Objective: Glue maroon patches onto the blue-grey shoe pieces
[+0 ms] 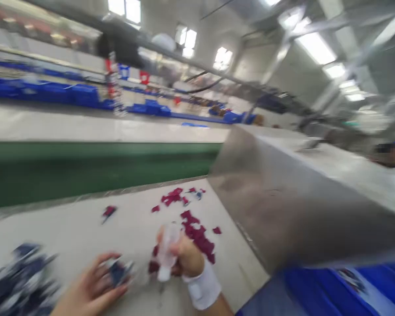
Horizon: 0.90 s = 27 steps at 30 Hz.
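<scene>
My left hand (98,283) is closed around a small dark blue-grey piece (117,272) with a pale edge, low above the white tabletop. In my right hand (187,254), with a white band at the wrist, is a translucent white squeeze bottle (168,248), tilted with its white end down. Under and behind this hand lie flat maroon pieces (197,235), partly hidden by it. A heap of dark blue-grey and whitish pieces (23,281) sits left of my left hand. Motion blur hides finer detail.
A large metal hood or box (283,197) stands on the right of the white tabletop (72,228). A green panel (85,169) runs behind it. Farther maroon pieces (173,196) and one maroon-and-dark piece (109,211) lie near the back. Blue bins (316,289) are at lower right.
</scene>
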Motion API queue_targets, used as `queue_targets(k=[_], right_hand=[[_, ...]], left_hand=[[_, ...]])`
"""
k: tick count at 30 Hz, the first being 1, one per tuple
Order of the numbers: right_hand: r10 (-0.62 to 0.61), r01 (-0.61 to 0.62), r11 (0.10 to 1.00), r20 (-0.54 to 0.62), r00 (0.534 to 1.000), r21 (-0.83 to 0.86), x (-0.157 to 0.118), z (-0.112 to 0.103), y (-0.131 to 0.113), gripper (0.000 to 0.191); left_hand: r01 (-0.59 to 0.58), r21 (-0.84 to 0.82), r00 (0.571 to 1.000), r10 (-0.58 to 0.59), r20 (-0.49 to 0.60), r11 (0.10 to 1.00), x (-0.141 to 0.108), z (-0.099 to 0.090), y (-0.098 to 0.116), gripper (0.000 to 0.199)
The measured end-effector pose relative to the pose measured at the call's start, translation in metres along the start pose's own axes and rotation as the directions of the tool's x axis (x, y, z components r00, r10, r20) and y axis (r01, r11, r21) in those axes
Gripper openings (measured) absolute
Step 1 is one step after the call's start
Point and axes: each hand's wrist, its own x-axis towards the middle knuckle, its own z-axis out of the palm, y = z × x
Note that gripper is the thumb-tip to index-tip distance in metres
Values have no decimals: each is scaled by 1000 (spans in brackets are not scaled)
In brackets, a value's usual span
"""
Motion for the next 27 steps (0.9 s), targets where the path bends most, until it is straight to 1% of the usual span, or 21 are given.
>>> queue_targets(k=[2, 3, 4, 5, 7, 9, 12, 15, 17, 19, 23, 27], right_hand=[[3, -4, 999, 37, 999, 40, -6, -3, 4, 63], [13, -16, 999, 53, 999, 51, -8, -6, 4, 57], [30, -34, 998, 76, 997, 57, -10, -8, 4, 53], [48, -53, 997, 99, 994, 52, -12, -9, 3, 52], [76, -70, 996, 123, 989, -46, -17, -6, 0, 48], [69, -53, 973, 64, 996, -224, -23, 4, -3, 43], [-41, 7, 882, -60, 997, -472, -29, 23, -6, 35], [-155, 66, 747, -77, 985, -662, -32, 36, -6, 32], [-201, 81, 659, -71, 977, -748, -33, 40, -5, 32], [-205, 69, 614, -74, 976, -786, -34, 41, -3, 31], [-170, 17, 571, -98, 981, -821, -35, 41, 3, 32], [-249, 50, 529, -99, 964, -847, -33, 42, 5, 30]], left_hand=[[-3, 10, 1000, 3, 4, 1000, -17, 0, -5, 55], [-30, 32, 1000, 30, 5, 999, -22, 3, -5, 50], [-46, 41, 998, 44, 38, 998, -25, 6, -3, 43], [-59, 47, 997, 57, 45, 997, -26, 9, -2, 38], [-73, 60, 997, 70, 42, 996, -27, 13, 2, 35], [-76, 73, 997, 74, 32, 994, -29, 13, 4, 35], [-77, 85, 997, 74, 32, 993, -33, 9, 7, 35], [-64, 57, 997, 61, 55, 996, -34, 6, 8, 37], [-47, 11, 996, 46, 76, 999, -34, 6, 8, 38], [-28, -24, 995, 30, 98, 999, -34, 8, 9, 37], [10, -62, 988, -1, 156, 998, -35, 11, 10, 39], [78, -106, 979, -56, 194, 991, -35, 11, 12, 39]])
